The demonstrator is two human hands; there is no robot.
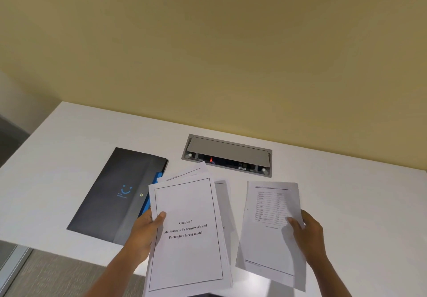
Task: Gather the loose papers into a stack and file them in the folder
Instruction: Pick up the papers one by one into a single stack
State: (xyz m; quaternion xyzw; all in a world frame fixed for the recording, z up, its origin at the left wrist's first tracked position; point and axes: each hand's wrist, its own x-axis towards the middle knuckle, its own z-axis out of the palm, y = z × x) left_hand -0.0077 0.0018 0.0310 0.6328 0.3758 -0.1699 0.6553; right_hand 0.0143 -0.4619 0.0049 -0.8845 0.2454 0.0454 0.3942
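My left hand grips the left edge of a stack of papers, lifted above the table; its top sheet reads "Chapter 3". More sheets fan out behind the stack's upper edge. My right hand holds a single sheet with a printed table by its right edge, a little to the right of the stack and apart from it. A dark folder with a blue smiley mark lies shut on the table to the left, with a blue edge showing at its right side.
The white table stands against a yellow wall. A recessed grey socket box with a half-raised lid sits in the table just behind the papers. The table's near-left edge runs past the folder, with carpeted floor below.
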